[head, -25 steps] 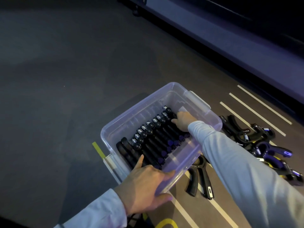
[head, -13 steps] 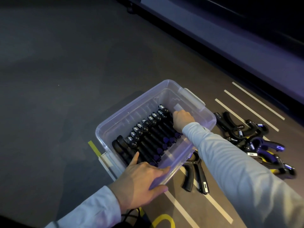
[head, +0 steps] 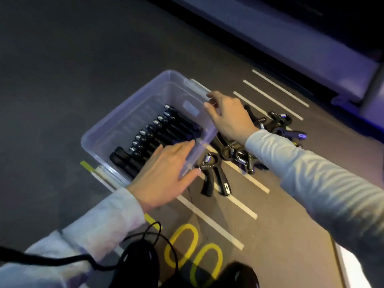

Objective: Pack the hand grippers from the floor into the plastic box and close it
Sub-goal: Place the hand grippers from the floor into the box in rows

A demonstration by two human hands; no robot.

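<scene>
My left hand [head: 164, 173] braced the clear plastic box [head: 116, 129] with flat fingers; my right hand [head: 227, 115] hovered empty and loose — the 1 black hand gripper [head: 214, 175] beside it wanted a firm handle grab.

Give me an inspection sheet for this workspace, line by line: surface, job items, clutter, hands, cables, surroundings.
Surface: dark floor with white stripes and yellow markings.
Job's things: clear plastic box, open, a row of hand grippers inside; loose gripper beside it; pile of grippers further right. No lid seen.
Clutter: nothing seen.
Hands: left hand on the box's near rim, fingers straight; right hand over the far rim, empty.
Cables: black cable looping at bottom.
Surroundings: raised ledge behind.
</scene>
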